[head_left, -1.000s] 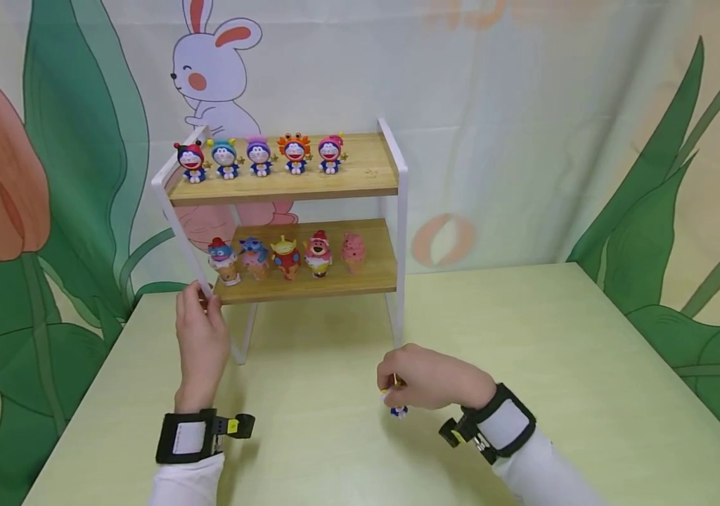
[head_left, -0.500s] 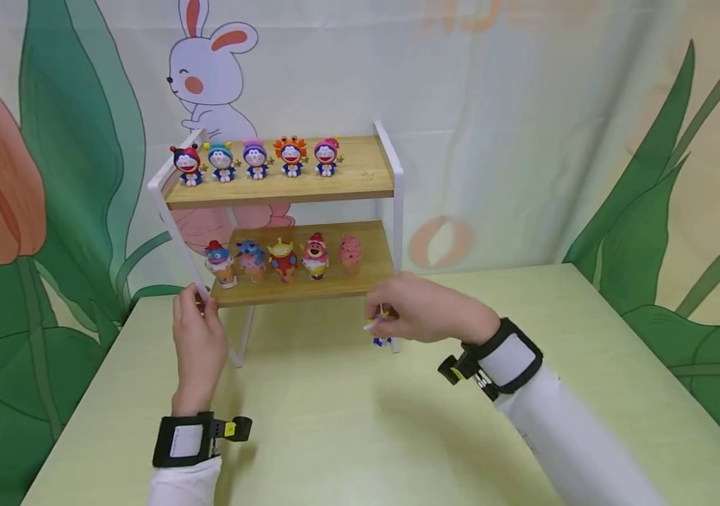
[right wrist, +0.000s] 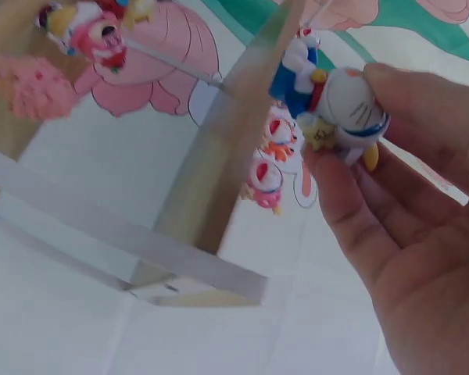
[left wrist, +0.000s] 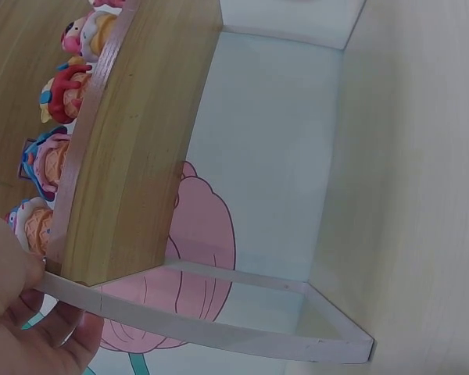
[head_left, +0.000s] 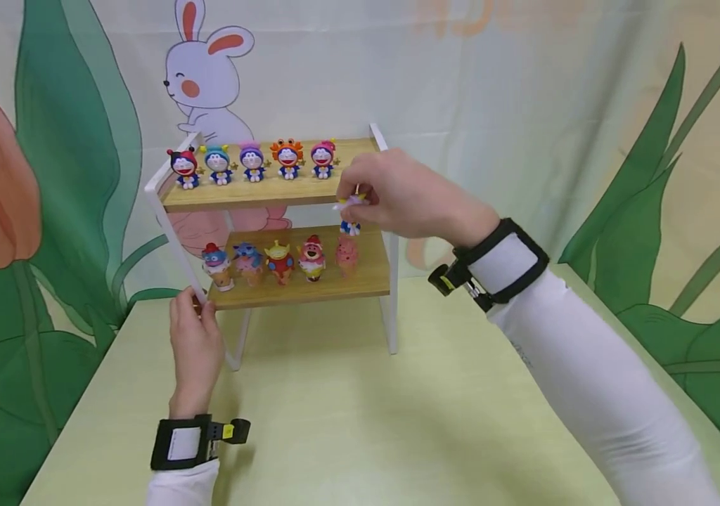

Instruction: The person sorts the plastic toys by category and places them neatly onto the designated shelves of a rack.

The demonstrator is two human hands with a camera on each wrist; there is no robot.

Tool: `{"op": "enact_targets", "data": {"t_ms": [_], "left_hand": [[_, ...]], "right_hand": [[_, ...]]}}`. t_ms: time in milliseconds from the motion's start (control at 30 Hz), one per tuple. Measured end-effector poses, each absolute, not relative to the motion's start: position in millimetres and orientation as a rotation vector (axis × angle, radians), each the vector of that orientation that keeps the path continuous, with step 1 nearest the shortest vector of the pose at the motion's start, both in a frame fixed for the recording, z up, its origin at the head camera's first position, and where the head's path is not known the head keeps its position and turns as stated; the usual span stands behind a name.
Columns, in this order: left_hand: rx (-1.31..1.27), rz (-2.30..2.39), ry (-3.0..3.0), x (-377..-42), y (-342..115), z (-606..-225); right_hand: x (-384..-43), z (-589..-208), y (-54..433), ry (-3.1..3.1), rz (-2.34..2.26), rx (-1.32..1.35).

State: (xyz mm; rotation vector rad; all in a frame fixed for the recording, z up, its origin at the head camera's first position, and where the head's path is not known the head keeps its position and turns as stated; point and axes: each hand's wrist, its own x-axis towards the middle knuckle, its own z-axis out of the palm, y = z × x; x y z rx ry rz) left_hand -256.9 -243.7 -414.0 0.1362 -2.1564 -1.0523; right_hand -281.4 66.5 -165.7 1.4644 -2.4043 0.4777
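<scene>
A small cartoon cat figurine (right wrist: pixel 352 109) with a white hat and blue body is pinched between the thumb and fingers of my right hand (head_left: pixel 407 197). That hand hangs in front of the right part of the shelf's top board (head_left: pixel 259 190). My left hand (head_left: pixel 195 348) grips the white metal frame (left wrist: pixel 195 326) at the lower board's left front corner, thumb and fingers on either side of it. Several cat figurines (head_left: pixel 252 163) in coloured hats stand in a row on the top board. On the lower board (head_left: pixel 360 284) stands a row of ice-cream-cone figurines (head_left: pixel 279 263).
The two-tier shelf stands on a pale green table (head_left: pixel 335 422). Behind it hangs a curtain (head_left: pixel 493 105) printed with a rabbit and large leaves. The shelf's white right post (head_left: pixel 391 309) is below my right hand.
My right hand has lifted the figurine from near the table surface up to the top board's height, moving slightly left. The left hand keeps its grip on the frame.
</scene>
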Motion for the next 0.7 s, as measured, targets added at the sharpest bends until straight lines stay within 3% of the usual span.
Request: {"op": "enact_targets", "data": {"t_ms": [200, 700], "left_hand": [[0.137, -1.069, -2.154, -257, -244, -413], [0.141, -1.048, -2.160, -259, -244, -414]], "right_hand": [[-298, -140, 61, -2.460, 0.417, 1.274], [-339, -125, 53, -2.582, 0.415, 1.069]]}}
